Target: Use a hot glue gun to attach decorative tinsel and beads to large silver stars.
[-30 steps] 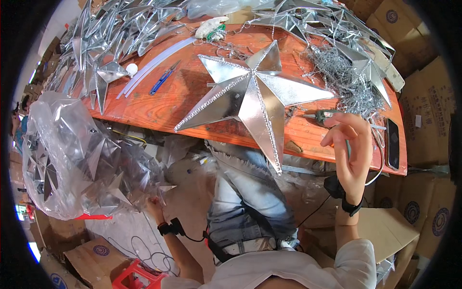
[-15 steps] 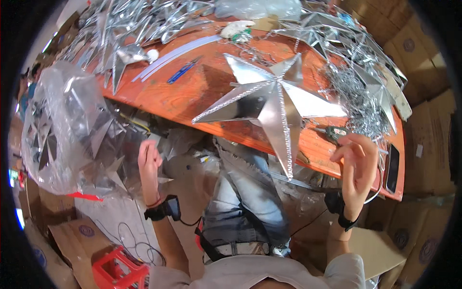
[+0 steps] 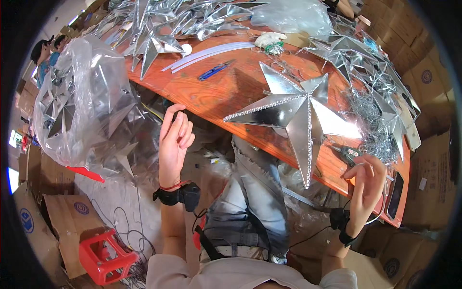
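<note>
A large silver five-pointed star rests on the orange wooden table, one point over the front edge. Lines of small bright beads run along some of its ridges. My left hand is raised in front of the table, left of the star, fingers loosely bent and empty. My right hand hovers at the table's right front edge with curled fingers apart. Close to its fingertips lies a small dark tool; an orange bit shows beneath the fingers. I cannot tell whether they touch it.
Silver tinsel-like strands and more stars cover the right side. A blue pen-like tool and white strips lie further back. A plastic bag of stars stands left; a phone lies right. A red stool is below.
My left hand has risen toward the table edge and its fingers have loosened. The right hand has shifted slightly; the view has turned, so the table sits further right and lower.
</note>
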`<state>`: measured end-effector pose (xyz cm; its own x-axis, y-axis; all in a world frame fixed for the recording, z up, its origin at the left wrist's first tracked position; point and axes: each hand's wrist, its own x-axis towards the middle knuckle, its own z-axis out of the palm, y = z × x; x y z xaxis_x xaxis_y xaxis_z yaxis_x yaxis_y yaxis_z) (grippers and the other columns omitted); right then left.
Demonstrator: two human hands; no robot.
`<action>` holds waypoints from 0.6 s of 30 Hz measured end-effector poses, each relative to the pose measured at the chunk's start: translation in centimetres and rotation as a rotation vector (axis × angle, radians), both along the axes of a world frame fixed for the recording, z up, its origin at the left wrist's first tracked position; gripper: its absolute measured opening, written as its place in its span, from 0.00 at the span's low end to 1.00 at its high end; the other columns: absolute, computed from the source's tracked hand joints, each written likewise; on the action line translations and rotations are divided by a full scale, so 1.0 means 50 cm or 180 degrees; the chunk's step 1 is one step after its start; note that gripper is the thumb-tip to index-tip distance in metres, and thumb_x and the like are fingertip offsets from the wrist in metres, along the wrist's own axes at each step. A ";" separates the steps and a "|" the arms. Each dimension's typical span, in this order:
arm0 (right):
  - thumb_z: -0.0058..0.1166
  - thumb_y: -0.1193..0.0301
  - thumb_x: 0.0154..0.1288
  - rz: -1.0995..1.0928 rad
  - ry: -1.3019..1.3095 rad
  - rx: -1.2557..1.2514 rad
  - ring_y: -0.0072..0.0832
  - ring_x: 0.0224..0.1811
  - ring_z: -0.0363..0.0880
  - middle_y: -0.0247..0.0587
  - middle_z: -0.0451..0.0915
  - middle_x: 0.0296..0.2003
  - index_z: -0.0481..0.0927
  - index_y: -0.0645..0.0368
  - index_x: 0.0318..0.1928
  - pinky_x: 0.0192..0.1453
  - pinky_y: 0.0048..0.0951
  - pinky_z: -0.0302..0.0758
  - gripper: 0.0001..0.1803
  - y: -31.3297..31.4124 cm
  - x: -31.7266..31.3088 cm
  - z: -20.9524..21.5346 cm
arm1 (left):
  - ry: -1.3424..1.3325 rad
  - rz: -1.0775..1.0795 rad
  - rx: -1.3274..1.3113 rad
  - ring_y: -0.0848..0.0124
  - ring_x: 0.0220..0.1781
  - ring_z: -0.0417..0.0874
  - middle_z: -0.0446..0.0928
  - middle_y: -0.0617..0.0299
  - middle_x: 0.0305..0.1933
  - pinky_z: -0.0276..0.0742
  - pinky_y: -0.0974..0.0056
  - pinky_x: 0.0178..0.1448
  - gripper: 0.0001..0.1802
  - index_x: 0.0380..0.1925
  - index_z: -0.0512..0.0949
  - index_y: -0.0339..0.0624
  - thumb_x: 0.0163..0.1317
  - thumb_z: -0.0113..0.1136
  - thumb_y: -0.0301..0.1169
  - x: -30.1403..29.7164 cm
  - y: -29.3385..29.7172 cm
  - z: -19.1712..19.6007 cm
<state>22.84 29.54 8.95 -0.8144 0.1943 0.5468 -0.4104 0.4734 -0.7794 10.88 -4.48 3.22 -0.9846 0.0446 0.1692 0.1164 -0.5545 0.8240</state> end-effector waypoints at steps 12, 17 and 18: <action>0.39 0.84 0.64 -0.0011 -0.0058 0.0087 0.21 0.28 0.72 0.45 0.73 0.42 0.66 0.65 0.49 0.38 0.21 0.69 0.13 -0.003 -0.003 -0.002 | 0.0134 -0.0198 0.0085 0.77 0.37 0.62 0.61 0.67 0.35 0.59 0.70 0.41 0.14 0.52 0.63 0.44 0.66 0.44 0.28 0.013 -0.011 -0.002; 0.39 0.84 0.64 0.0007 -0.0002 0.0121 0.21 0.27 0.72 0.46 0.73 0.42 0.66 0.65 0.49 0.38 0.22 0.69 0.13 -0.004 -0.005 -0.005 | 0.0134 -0.0110 0.0111 0.76 0.42 0.64 0.63 0.66 0.39 0.61 0.68 0.47 0.17 0.54 0.62 0.46 0.65 0.47 0.27 0.021 -0.009 -0.001; 0.39 0.84 0.64 0.0001 0.0013 0.0135 0.21 0.27 0.72 0.46 0.72 0.42 0.66 0.65 0.49 0.38 0.22 0.69 0.13 -0.002 -0.002 -0.005 | 0.0149 -0.0103 0.0105 0.76 0.42 0.64 0.64 0.66 0.40 0.61 0.69 0.47 0.17 0.54 0.62 0.46 0.65 0.47 0.27 0.021 -0.009 -0.003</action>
